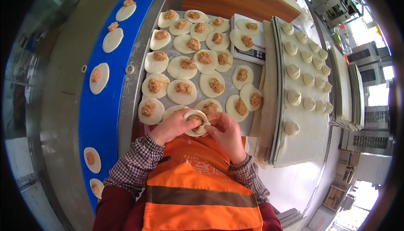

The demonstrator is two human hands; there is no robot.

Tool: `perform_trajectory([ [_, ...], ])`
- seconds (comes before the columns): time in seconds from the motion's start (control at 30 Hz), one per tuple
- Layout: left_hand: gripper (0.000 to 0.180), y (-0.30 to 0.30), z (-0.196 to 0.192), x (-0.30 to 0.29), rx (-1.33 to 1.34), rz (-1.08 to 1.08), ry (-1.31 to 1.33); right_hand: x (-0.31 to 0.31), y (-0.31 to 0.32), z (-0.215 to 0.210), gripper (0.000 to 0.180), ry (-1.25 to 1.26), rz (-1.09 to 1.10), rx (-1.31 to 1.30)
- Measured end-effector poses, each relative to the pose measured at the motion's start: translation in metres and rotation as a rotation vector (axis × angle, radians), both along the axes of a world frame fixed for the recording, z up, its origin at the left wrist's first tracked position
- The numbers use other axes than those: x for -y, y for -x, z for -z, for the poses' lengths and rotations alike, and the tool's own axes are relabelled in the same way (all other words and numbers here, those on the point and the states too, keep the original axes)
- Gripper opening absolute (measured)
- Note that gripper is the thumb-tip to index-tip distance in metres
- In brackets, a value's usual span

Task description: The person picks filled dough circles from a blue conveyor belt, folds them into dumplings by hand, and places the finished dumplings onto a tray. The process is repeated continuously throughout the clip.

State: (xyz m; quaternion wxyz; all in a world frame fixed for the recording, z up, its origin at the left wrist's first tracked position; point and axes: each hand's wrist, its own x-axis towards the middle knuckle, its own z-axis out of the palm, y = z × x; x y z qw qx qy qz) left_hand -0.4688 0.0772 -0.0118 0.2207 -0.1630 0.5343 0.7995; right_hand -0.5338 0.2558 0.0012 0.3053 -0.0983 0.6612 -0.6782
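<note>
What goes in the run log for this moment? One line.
left hand + right hand: pinching filled wrapper | tray: shaped dumplings

One view only, from the head, looking steeply down and close over the person's chest at the steel tabletop [252, 123]. The fisheye bends the blue conveyor belt [101, 113] on the left and the tray [309, 134] on the right toward the rim.

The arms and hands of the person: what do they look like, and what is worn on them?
Both hands, left hand and right hand, are bare, without gloves or rings that I can see. Each forearm has a small-checked cuff in dark and light tones. Above it, dark red sleeves show. An orange apron with a brown band covers the chest.
</note>
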Motion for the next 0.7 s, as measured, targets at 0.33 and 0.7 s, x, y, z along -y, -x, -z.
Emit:
perform_trajectory([
  [0.33,0.037,0.013,-0.01,0.0,0.04,0.226,0.329,-0.001,-0.001,0.007,0.016,-0.173,-0.034,-0.334],
  [0.7,0.035,0.002,0.009,-0.003,-0.145,0.102,0.326,-0.003,-0.004,0.008,0.014,-0.234,-0.109,-0.249],
])
